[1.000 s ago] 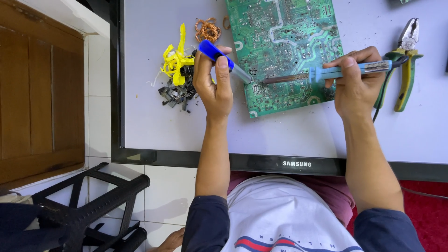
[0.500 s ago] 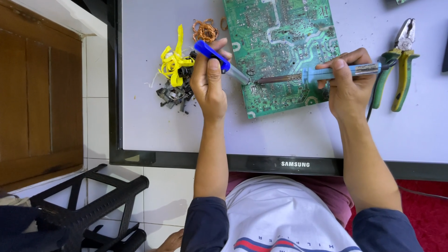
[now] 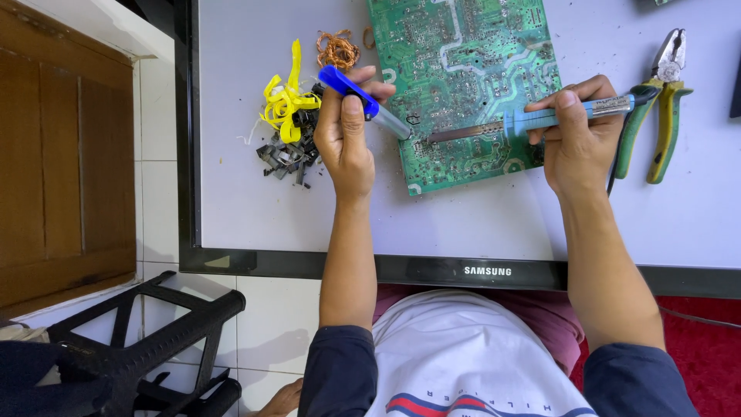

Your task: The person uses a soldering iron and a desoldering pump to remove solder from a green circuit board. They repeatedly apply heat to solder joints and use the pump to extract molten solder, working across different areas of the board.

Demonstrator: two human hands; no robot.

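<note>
A green circuit board (image 3: 471,69) lies solder side up on the white work surface (image 3: 494,216). My left hand (image 3: 347,135) grips a blue desoldering pump (image 3: 359,96), its pale nozzle pointing down-right at the board's lower left part. My right hand (image 3: 579,131) holds a light-blue-handled soldering iron (image 3: 532,120). The iron's metal tip reaches left and meets the board close to the pump's nozzle.
A pile of yellow strips (image 3: 284,96), dark small parts (image 3: 287,154) and a tangle of copper wire (image 3: 336,50) lies left of my left hand. Green-handled pliers (image 3: 656,104) lie at the right. A black stool (image 3: 154,340) and a wooden door (image 3: 54,154) are at the left.
Both hands with their tools sit slightly higher in the view; the pump nozzle and iron tip stay together at the board's lower left.
</note>
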